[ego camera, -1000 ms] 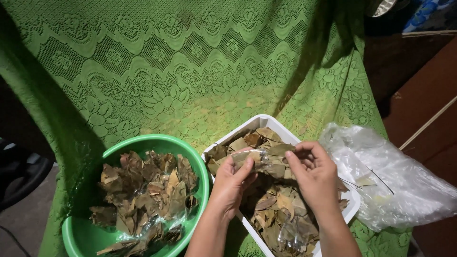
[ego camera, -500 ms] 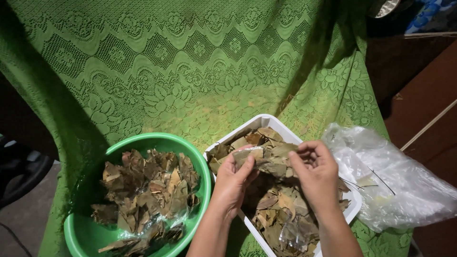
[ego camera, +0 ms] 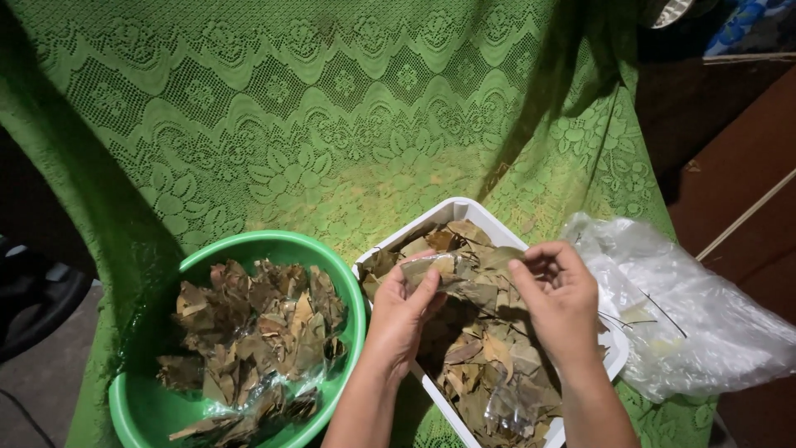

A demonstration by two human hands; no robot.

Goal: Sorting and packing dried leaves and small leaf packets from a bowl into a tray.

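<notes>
A white rectangular tray [ego camera: 458, 207] full of dry brown leaves lies on a green lace cloth [ego camera: 332, 116]. Both hands hover over it. My left hand [ego camera: 404, 315] and my right hand [ego camera: 557, 294] pinch the two ends of one pale dry leaf [ego camera: 464, 270] just above the pile. To the left stands a round green basin [ego camera: 274, 247] holding more dry leaves and a bit of clear plastic film.
A crumpled clear plastic bag [ego camera: 688, 311] with a few thin stems lies right of the tray. Dark wooden furniture [ego camera: 738, 166] stands at the far right. A dark object [ego camera: 37, 299] sits at the left edge on a grey floor.
Both hands have risen slightly and stay on the leaf between them, which now shows stretched out. The view has shifted a little.
</notes>
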